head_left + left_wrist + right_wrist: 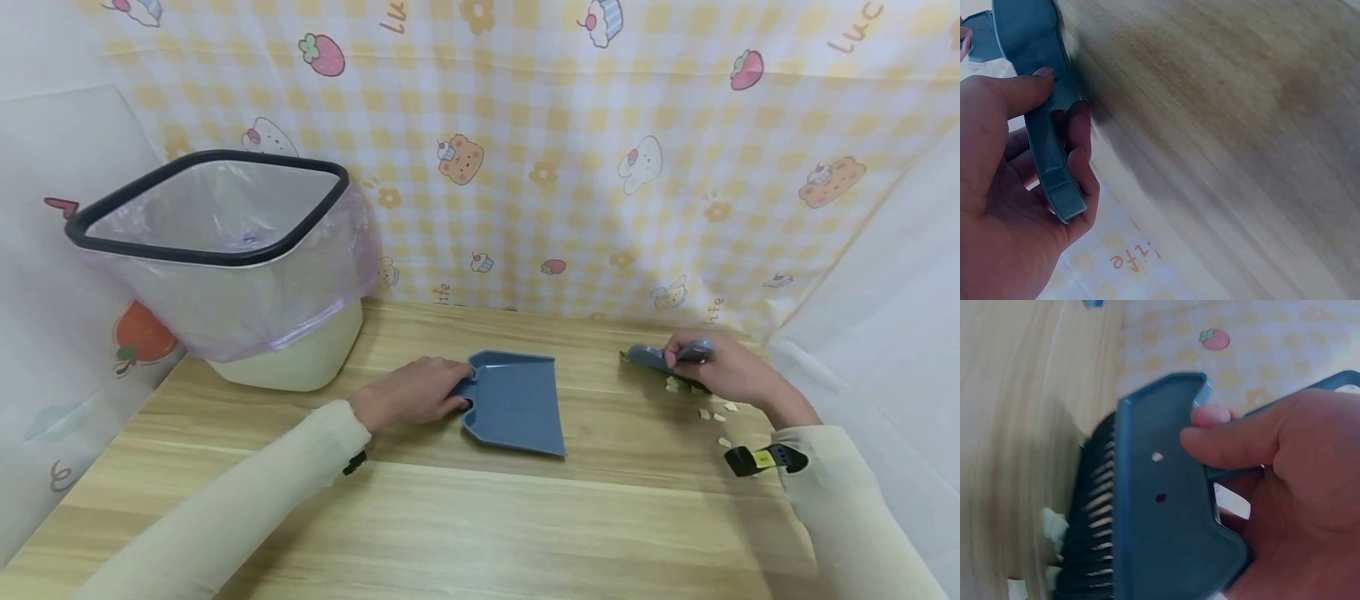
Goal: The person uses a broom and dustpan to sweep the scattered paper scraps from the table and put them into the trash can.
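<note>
A blue-grey dustpan point(517, 404) lies on the wooden table, its wide mouth facing right. My left hand point(416, 390) grips its handle point(1054, 162), thumb on top and fingers curled beneath. On the right, my right hand point(723, 367) holds a small blue-grey hand brush point(1166, 487) by its handle. Its dark bristles point(1094, 512) touch or hover just over the table; I cannot tell which. Several pale scraps point(718, 417) lie beside and under the brush, and some scraps point(1054, 525) show by the bristles in the right wrist view. No scraps show in the dustpan.
A cream bin point(300, 358) with a black rim point(247, 257) and a pale purple liner bag point(330, 250) stands at the back left. Behind the table point(487, 525) hangs a yellow checked curtain point(525, 125). White sheets close off both sides.
</note>
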`<state>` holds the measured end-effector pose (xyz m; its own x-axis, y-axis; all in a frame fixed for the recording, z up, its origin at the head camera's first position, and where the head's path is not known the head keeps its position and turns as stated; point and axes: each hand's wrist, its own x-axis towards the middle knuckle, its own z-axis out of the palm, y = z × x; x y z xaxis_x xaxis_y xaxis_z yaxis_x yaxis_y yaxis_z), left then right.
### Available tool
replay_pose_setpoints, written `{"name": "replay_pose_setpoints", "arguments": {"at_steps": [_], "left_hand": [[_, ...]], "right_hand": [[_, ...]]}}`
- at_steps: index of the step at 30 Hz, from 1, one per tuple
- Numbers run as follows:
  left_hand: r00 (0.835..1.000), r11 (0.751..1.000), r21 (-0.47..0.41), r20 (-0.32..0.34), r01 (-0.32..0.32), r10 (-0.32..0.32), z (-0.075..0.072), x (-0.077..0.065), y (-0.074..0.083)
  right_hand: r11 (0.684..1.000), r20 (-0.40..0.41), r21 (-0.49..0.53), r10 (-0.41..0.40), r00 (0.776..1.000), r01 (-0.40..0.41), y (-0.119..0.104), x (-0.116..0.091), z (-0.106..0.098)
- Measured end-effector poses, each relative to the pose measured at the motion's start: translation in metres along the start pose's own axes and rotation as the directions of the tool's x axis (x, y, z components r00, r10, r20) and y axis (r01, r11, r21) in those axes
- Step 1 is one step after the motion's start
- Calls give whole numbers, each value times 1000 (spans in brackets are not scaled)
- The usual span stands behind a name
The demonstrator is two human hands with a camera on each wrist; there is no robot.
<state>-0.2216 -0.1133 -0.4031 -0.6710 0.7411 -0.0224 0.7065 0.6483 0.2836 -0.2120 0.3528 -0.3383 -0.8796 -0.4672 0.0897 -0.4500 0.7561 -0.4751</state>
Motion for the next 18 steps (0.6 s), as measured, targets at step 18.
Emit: {"name": "replay_pose_setpoints", "arguments": {"at_steps": [18], "left_hand": [[1000, 1000, -7, -15, -7, 7, 1, -1, 0]], "right_hand": [[994, 108, 99, -55, 993, 45, -39, -11, -6]]}}
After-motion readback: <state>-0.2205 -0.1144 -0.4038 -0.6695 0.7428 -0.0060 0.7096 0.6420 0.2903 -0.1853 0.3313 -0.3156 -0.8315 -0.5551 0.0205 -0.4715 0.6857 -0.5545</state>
